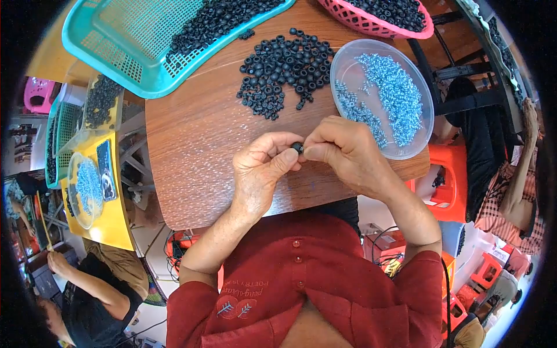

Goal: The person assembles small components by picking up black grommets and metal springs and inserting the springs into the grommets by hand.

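Note:
My left hand (264, 165) pinches a small round black piece (297, 147) between thumb and fingers, above the front part of the brown wooden table (191, 145). Touching the piece from the right is my right hand (342, 148), its thumb and forefinger pressed together at the piece's edge; what lies between those fingertips is too small to name. Beyond my hands lies a loose pile of black pieces (284, 66) with holes. A round clear tub (371, 49) of small blue-and-clear pieces (400, 93) stands just past my right hand.
A teal basket (104, 78) of black pieces stands at the back left, a pink basket (342, 22) at the back right. On the left, a person in black (96, 307) sits by a yellow table (119, 214). Red stools (455, 182) and another person (510, 197) are on the right.

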The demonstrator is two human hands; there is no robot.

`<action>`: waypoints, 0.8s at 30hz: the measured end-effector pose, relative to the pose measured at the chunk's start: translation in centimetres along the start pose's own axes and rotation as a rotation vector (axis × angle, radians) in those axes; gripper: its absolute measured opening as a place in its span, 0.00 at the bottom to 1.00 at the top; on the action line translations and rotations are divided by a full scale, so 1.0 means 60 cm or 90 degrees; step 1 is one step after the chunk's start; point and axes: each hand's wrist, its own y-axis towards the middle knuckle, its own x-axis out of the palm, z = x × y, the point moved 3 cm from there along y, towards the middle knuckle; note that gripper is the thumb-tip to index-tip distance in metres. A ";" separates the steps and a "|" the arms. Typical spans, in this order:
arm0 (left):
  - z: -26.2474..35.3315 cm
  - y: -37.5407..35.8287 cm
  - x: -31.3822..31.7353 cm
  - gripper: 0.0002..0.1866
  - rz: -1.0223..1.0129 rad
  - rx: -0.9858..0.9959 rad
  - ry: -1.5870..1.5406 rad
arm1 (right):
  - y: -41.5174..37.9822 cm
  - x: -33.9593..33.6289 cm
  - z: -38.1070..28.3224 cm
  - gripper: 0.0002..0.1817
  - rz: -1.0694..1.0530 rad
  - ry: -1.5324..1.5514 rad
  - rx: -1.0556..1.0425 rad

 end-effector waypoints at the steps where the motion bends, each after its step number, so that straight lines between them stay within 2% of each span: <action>1: 0.000 -0.001 -0.001 0.10 -0.001 0.010 0.021 | 0.000 0.000 -0.002 0.04 -0.001 -0.001 0.000; 8: 0.000 -0.008 -0.002 0.11 0.001 0.047 0.077 | 0.005 0.006 -0.002 0.07 -0.002 0.027 0.081; 13: -0.007 -0.006 -0.009 0.12 -0.002 0.038 0.018 | 0.005 0.011 0.006 0.09 -0.026 0.005 0.134; 15: -0.007 -0.003 -0.013 0.12 -0.007 0.040 -0.005 | 0.003 0.017 0.015 0.10 -0.042 0.129 0.230; 16: -0.009 -0.001 -0.014 0.12 -0.012 0.006 -0.058 | 0.002 0.022 0.019 0.10 -0.043 0.129 0.230; 18: -0.012 0.001 -0.017 0.11 -0.019 -0.029 -0.111 | -0.001 0.034 0.032 0.11 -0.047 0.306 0.297; 22: -0.015 0.005 -0.028 0.11 -0.001 -0.051 -0.163 | 0.004 0.047 0.039 0.10 0.015 0.312 0.301; 24: -0.017 0.006 -0.035 0.11 0.010 -0.059 -0.158 | 0.017 0.038 0.036 0.04 0.193 -0.176 -0.082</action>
